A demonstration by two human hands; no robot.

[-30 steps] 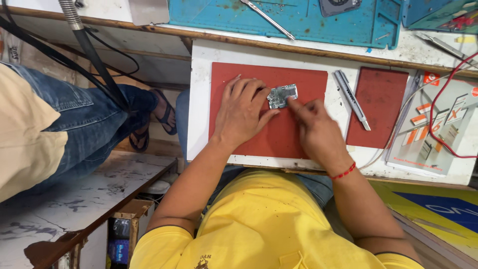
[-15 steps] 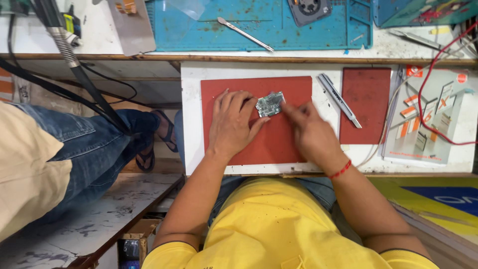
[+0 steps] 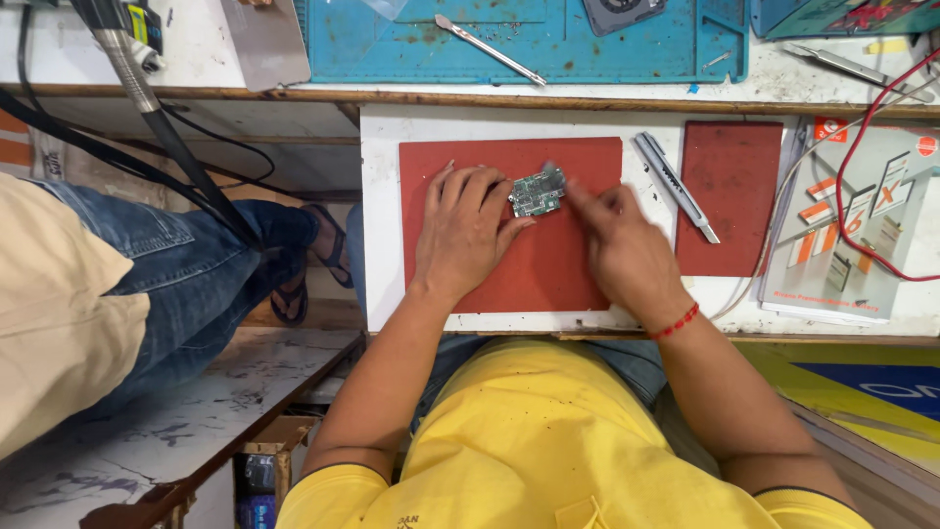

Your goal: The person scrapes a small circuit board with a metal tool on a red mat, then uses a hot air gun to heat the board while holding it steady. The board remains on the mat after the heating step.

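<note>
A small green circuit board [image 3: 538, 192] lies on a red mat [image 3: 548, 264] on the white work board. My left hand [image 3: 467, 227] rests flat on the mat, its fingertips steadying the board's left edge. My right hand [image 3: 620, 240] is blurred, with a finger stretched toward the board's right edge; whether it touches is unclear. A red thread band circles my right wrist.
A grey utility knife [image 3: 674, 184] lies between the red mat and a smaller dark red mat [image 3: 732, 196]. A teal work mat [image 3: 529, 39] with a metal tool [image 3: 490, 49] sits behind. Red wires [image 3: 862, 167] cross printed boxes at right. Another person's jeans-clad legs [image 3: 166, 284] are at left.
The circuit board now shows its green side rather than its metal side. My right hand has drawn slightly back to the right of it. The left hand stays on the mat.
</note>
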